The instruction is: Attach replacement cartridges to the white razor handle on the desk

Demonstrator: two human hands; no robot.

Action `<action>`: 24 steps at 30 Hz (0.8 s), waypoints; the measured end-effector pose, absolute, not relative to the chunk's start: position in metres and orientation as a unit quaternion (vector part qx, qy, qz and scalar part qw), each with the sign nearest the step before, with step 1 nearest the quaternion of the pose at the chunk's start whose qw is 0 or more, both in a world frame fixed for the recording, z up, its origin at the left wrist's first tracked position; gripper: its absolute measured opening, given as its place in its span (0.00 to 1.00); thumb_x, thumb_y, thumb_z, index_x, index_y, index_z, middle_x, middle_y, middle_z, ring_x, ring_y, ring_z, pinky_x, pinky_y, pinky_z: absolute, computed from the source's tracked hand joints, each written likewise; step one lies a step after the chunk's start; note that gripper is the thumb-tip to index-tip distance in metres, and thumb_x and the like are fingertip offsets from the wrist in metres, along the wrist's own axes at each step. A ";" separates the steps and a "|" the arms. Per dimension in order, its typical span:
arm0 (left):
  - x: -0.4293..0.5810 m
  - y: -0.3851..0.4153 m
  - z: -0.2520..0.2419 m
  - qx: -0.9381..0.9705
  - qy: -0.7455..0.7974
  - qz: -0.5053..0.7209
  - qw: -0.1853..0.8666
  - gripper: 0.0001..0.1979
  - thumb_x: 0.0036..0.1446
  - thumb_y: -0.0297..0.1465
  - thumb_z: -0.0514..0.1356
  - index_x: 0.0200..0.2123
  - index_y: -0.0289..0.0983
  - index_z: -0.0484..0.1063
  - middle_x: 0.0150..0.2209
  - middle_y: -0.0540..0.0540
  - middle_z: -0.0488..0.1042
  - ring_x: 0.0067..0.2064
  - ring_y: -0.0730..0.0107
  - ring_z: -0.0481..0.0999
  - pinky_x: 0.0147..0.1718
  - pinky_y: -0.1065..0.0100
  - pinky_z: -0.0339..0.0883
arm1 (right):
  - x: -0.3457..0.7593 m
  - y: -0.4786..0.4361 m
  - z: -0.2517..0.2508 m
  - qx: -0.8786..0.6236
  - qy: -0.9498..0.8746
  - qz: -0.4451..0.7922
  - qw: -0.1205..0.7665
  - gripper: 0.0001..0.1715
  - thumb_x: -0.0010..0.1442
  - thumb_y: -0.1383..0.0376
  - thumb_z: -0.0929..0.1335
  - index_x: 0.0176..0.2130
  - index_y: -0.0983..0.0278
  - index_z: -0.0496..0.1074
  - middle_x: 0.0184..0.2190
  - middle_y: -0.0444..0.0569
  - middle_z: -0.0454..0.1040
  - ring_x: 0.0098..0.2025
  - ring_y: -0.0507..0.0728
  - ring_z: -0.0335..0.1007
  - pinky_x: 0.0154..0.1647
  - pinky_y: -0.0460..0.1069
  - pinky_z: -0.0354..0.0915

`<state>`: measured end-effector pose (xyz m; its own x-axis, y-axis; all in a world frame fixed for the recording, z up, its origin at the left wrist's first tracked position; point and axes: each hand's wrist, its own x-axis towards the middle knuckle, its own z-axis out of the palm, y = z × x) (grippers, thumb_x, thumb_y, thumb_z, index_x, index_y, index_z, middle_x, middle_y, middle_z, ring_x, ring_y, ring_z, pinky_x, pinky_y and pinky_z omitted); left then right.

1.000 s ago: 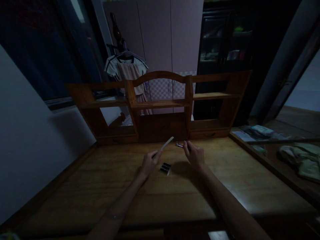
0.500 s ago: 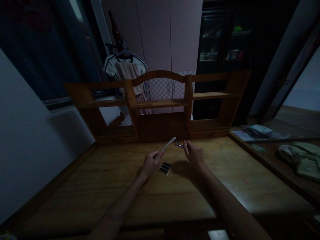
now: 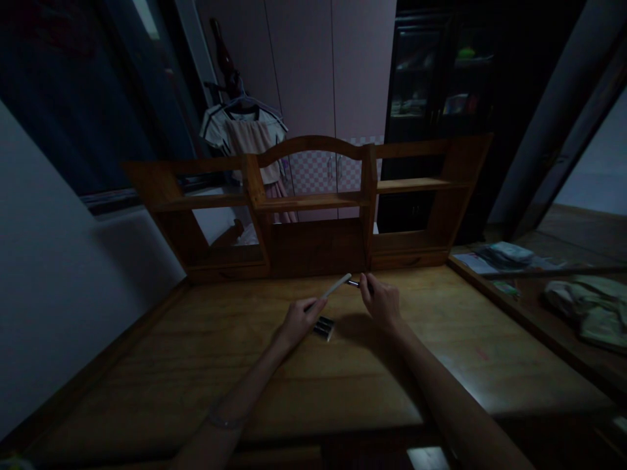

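My left hand [image 3: 300, 320] is closed around a slim pale stick [image 3: 337, 284], shaped like a toothbrush, with a dark part at the grip. Its far tip slants up to the right. My right hand [image 3: 381, 301] grips the dark handle of a small razor [image 3: 353, 283], whose metal neck points left. The stick's tip overlaps the razor's head, hiding it; whether they touch I cannot tell. Beside my left hand, a small case with several black strips [image 3: 324, 328] lies on the wooden desk [image 3: 235, 378].
A wooden shelf unit [image 3: 313, 203] stands along the desk's far edge. Clothes [image 3: 245, 134] hang behind it at left. Past the raised right edge lie papers and a packet [image 3: 509, 254] and a pale green cloth item [image 3: 588, 310]. The room is dim.
My left hand has shifted slightly right, bringing the stick's tip from beside the razor's head to in front of it. The right hand has hardly moved.
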<state>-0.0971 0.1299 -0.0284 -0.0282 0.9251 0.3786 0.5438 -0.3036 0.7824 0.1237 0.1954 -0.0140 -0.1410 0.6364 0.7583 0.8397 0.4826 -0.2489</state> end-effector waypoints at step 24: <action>-0.097 0.127 -0.025 0.654 0.571 0.462 0.182 0.24 0.58 0.48 0.52 0.24 0.33 0.71 0.21 0.52 0.61 0.26 0.74 0.61 0.25 0.72 0.50 | 0.123 0.197 -0.017 -0.490 -0.746 -0.116 0.435 0.22 0.67 0.58 0.57 0.30 0.64 0.72 0.21 0.48 0.73 0.20 0.50 0.65 0.24 0.47 0.46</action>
